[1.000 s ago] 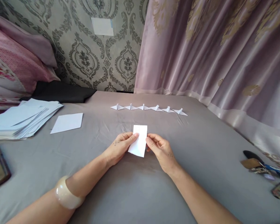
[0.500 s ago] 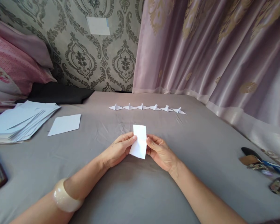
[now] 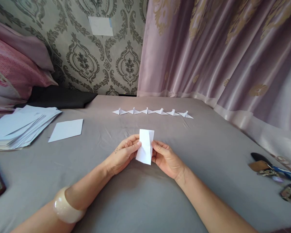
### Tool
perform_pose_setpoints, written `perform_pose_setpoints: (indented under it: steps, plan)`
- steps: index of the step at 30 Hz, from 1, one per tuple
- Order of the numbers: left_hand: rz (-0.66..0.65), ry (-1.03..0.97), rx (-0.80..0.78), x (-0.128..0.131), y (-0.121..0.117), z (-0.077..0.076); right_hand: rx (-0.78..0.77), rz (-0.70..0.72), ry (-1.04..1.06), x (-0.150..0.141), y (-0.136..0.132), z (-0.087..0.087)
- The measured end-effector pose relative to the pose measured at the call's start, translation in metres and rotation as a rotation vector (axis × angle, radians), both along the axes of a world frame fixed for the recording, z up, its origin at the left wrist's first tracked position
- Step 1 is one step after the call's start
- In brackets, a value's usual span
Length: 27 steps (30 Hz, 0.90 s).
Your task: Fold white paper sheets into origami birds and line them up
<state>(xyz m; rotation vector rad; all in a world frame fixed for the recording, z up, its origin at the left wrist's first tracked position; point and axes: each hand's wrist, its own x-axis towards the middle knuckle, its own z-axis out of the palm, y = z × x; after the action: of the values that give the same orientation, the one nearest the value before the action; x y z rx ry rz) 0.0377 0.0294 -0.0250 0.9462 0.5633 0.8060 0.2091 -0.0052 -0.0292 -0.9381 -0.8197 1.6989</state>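
My left hand (image 3: 122, 155) and right hand (image 3: 167, 158) pinch the folded white paper strip (image 3: 145, 146) above the grey bedsheet (image 3: 208, 152); uneven pressure could probably skew its crease.

white folded paper (image 3: 145, 146), creased, upright

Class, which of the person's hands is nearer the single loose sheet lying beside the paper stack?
Left. The left hand sits closer to the loose sheet; the right hand lies farther right.
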Motion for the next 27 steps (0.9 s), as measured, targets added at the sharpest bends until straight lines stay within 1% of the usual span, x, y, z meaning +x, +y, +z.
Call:
perform_pose_setpoints:
  steps: [2,5,7,10,12,14,16,17,19,21,22,25,27]
  plan:
    - [0.02,0.037,0.036,0.0,0.0,-0.004,0.022,-0.038,-0.074,-0.002,0.0,-0.002]
    - [0.026,0.176,0.129,-0.001,-0.003,-0.003,0.114,-0.13,-0.301,-0.007,0.0,-0.003]
    - [-0.028,0.276,0.193,-0.002,-0.006,0.003,0.185,-0.21,-0.457,-0.011,0.0,-0.003]
    - [-0.132,0.35,0.29,-0.001,-0.01,0.012,0.258,-0.29,-0.649,-0.017,0.0,-0.004]
    - [-0.128,0.377,0.339,0.0,-0.01,0.013,0.286,-0.305,-0.725,-0.021,0.0,-0.004]
    - [-0.052,0.394,0.278,0.002,-0.009,0.011,0.304,-0.322,-0.756,-0.023,0.0,-0.004]
    - [0.058,0.359,0.089,0.003,-0.006,0.007,0.289,-0.309,-0.733,-0.022,0.001,-0.003]
    - [0.104,0.326,-0.001,0.002,-0.004,0.006,0.271,-0.29,-0.69,-0.021,0.003,-0.003]
    - [0.159,0.267,-0.12,-0.001,0.001,0.004,0.226,-0.256,-0.562,-0.016,0.006,-0.002]
    - [0.151,0.241,-0.171,-0.005,0.006,0.003,0.182,-0.272,-0.467,-0.009,0.011,-0.003]
    - [0.134,0.239,-0.188,-0.006,0.008,0.002,0.157,-0.294,-0.454,-0.006,0.013,-0.005]
    - [0.112,0.249,-0.21,-0.01,0.015,-0.003,0.119,-0.336,-0.458,0.001,0.019,-0.011]
    - [0.139,0.27,-0.195,-0.012,0.019,-0.005,0.156,-0.348,-0.515,0.003,0.021,-0.015]
